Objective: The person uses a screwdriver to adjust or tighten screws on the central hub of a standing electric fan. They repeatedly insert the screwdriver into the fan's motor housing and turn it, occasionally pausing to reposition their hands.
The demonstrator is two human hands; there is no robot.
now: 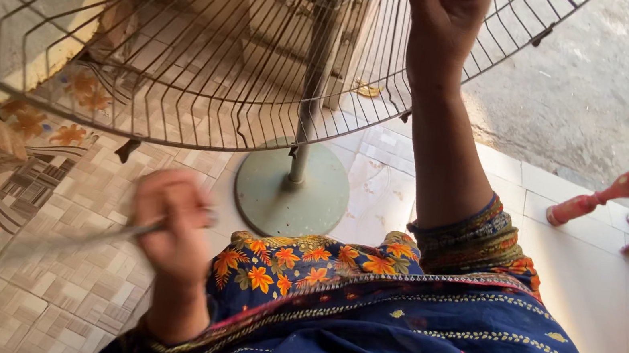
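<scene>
Step — judged fan-guard work | right hand (pixel 444 7) grip closed on wire fan guard (pixel 210 49), steadying it above round base (pixel 290 191) on tiled floor (pixel 34 277) | left hand (pixel 178 219) grip pinching thin blurred tool (pixel 71 238) | next — needs tool tip aligned with guard.

Navy floral sleeves (pixel 476 242), embroidered trim

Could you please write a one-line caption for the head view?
Right hand grips the wire fan guard of a pedestal fan while the blurred left hand holds a thin tool.
</scene>
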